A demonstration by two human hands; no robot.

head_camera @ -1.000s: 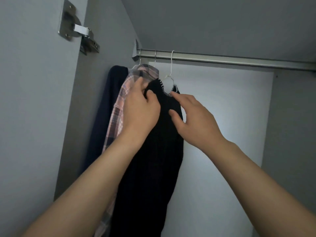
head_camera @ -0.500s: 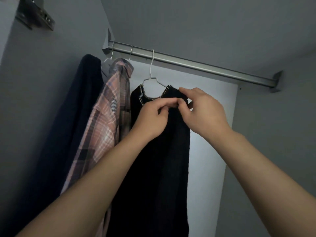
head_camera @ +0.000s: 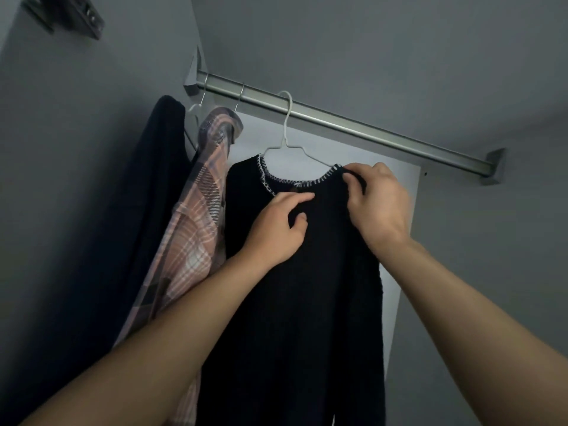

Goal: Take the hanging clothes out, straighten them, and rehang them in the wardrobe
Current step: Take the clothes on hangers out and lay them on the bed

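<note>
I have the black sweater (head_camera: 295, 302) on the rail (head_camera: 353, 126); my left hand (head_camera: 273, 229) and right hand (head_camera: 379, 207) pinch its neckline, straightening. Plaid shirt (head_camera: 196, 216) looks untouched.

Black sweater (head_camera: 295, 302): hem cut off by bottom edge; right shoulder hidden under right hand (head_camera: 379, 204), chest partly behind left hand (head_camera: 273, 229). White hanger (head_camera: 287, 130): arms run inside the neckline, unseen. Plaid shirt (head_camera: 196, 216): lower part behind left forearm. Dark garment (head_camera: 153, 192) at rail's left end: type unclear, its hanger mostly hidden. Hinge (head_camera: 66, 13) top-left: blurred, cropped by frame.
</note>
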